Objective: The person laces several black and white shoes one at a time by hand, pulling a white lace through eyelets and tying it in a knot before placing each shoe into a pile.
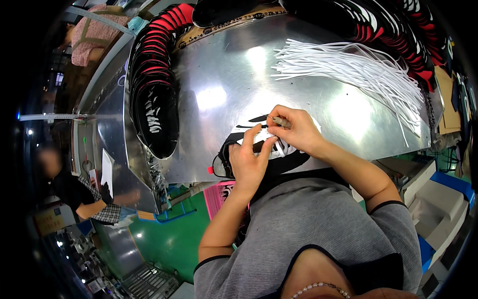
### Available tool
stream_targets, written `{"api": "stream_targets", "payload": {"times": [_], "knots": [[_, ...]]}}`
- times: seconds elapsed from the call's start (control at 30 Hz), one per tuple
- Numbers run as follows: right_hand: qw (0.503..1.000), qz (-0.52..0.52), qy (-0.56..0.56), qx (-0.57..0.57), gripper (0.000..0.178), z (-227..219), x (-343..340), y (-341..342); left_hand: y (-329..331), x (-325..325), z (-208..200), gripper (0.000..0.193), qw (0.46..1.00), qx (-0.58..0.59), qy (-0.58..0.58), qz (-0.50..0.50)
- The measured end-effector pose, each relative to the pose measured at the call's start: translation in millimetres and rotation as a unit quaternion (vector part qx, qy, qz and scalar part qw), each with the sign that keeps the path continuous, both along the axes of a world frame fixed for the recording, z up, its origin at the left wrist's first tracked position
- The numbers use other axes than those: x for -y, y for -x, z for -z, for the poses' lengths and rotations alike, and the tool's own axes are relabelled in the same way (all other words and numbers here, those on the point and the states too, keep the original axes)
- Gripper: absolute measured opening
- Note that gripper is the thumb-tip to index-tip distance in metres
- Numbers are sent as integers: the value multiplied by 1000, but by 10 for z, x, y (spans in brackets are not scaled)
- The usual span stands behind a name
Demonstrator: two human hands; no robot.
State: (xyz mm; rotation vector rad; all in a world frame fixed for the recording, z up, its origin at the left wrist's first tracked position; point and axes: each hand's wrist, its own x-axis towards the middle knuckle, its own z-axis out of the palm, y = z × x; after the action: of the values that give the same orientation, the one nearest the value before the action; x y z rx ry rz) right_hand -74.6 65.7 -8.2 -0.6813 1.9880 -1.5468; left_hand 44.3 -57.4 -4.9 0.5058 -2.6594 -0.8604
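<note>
A black and white shoe upper (pixel 291 163) lies on the metal table in front of me, close to the near edge. White shoelace (pixel 282 148) shows on its front. My left hand (pixel 249 162) grips the upper, thumb and forefinger curled at the lacing area. In my right hand (pixel 300 130) is a small tool with a stubby brownish handle (pixel 282 122), pinched between thumb and fingers over the upper. The tool's tip is hidden by my fingers. A loose bundle of white shoelaces (pixel 348 74) is spread on the table, beyond my right hand.
A curved row of black and red shoe uppers (pixel 154 104) lines the table's left side. More uppers (pixel 368 22) stand along the back right. The metal table (pixel 214 134) ends just before my body. A co-worker (pixel 74 192) is at the left; another person (pixel 94 37) sits farther back.
</note>
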Motion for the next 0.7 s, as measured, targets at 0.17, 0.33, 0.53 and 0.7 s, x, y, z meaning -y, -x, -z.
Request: {"api": "stream_targets", "payload": {"times": [0.17,0.33,0.53,0.7], "knots": [[999,-37,-8,16,11,-64,-13,38,6,1,114,34,997,-79,-16,-16],[997,-77,17,1,20,-37,-94,42,-13,5,92,34,999,-37,-34,-18],[993,-80,-30,-79,20,-196,-261,-21,-29,18,102,34,998,-50,-44,-18],[982,-115,-51,-141,17,-151,-342,-14,-35,0,83,35,998,-47,-31,-12]]}}
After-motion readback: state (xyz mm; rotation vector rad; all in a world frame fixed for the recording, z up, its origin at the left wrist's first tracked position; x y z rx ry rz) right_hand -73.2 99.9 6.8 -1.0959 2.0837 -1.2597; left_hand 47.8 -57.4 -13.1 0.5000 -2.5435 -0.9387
